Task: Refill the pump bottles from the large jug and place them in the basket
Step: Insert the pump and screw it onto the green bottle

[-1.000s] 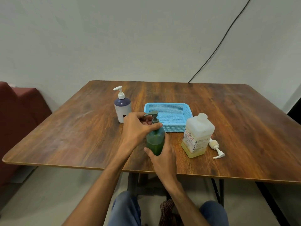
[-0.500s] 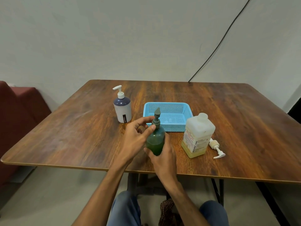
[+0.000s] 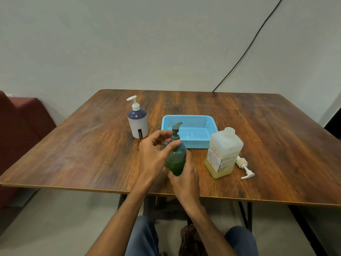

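Head camera, nearest first: both forearms cross the near edge of the counter, and the person's knees below it are cut off by the frame. Just past that edge the right hand grips the lower body of the green pump bottle from the near side. Its fingers are wrapped behind the bottle and mostly hidden. The bottle stands upright on the counter.

The left hand reaches in from the left with its wrist raised. Its thumb tip presses at the collar and its fingers curl round the neck under the pump head, pinching it.

Left of the left fingers lies a wide stretch of bare wood. Right of the right fingers, near but apart, stands the large jug, with a loose pump lying just beyond it.

Directly behind the fingers sits the blue basket, its near wall partly covered by the green bottle. Beyond the left fingers stands a white pump bottle. Past it the counter runs open to its far edge, where a black cable climbs the wall.
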### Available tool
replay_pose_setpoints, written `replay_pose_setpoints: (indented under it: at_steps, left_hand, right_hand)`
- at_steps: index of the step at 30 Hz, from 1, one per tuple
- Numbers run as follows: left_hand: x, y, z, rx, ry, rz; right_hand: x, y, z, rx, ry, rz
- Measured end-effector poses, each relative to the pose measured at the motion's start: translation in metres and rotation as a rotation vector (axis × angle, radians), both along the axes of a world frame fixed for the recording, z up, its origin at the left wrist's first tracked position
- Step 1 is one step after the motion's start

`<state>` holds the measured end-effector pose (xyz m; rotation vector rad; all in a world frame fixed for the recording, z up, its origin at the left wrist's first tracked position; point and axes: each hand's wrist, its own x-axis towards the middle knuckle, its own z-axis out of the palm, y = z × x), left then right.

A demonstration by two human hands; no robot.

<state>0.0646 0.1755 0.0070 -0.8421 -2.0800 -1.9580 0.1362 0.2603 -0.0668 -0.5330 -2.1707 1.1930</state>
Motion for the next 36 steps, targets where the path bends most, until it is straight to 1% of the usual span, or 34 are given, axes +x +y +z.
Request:
replay_pose_setpoints:
  at_steps: [2,5,9,11,14,19,24,30,36]
  left_hand:
    - [-0.001,-0.002,-0.001,0.0,-0.021,-0.045]
    - [-0.004,-0.005,-0.001,-0.068,-0.015,-0.091]
    - [-0.008,-0.011,0.003,-0.114,-0.068,-0.148]
    - [-0.006,-0.012,0.006,-0.098,-0.045,-0.131]
    - [-0.001,-0.007,0.008,-0.071,0.02,-0.033]
    - [0.002,0.003,0.008,-0.157,0.115,0.109]
    - [0.004,0.006,0.004,-0.102,0.104,0.159]
    - [0.004,0.008,0.004,-0.067,0.083,0.128]
    - [-0.001,-0.001,0.006,-0.174,0.101,0.058]
  right_hand:
    - [0.0,0.0,0.0,0.006,0.004,-0.002]
    - [0.0,0.0,0.0,0.015,0.008,-0.002]
    - [0.0,0.0,0.0,0.019,0.011,-0.002]
    - [0.0,0.0,0.0,0.016,0.011,-0.005]
    - [0.0,0.0,0.0,0.002,-0.004,0.002]
    - [0.0,-0.001,-0.001,-0.025,-0.01,0.015]
    - [0.0,-0.001,-0.001,-0.01,-0.011,0.011]
    - [0.001,0.0,0.0,-0.008,-0.007,0.009]
    - [0.002,-0.001,0.001,-0.007,-0.006,0.001]
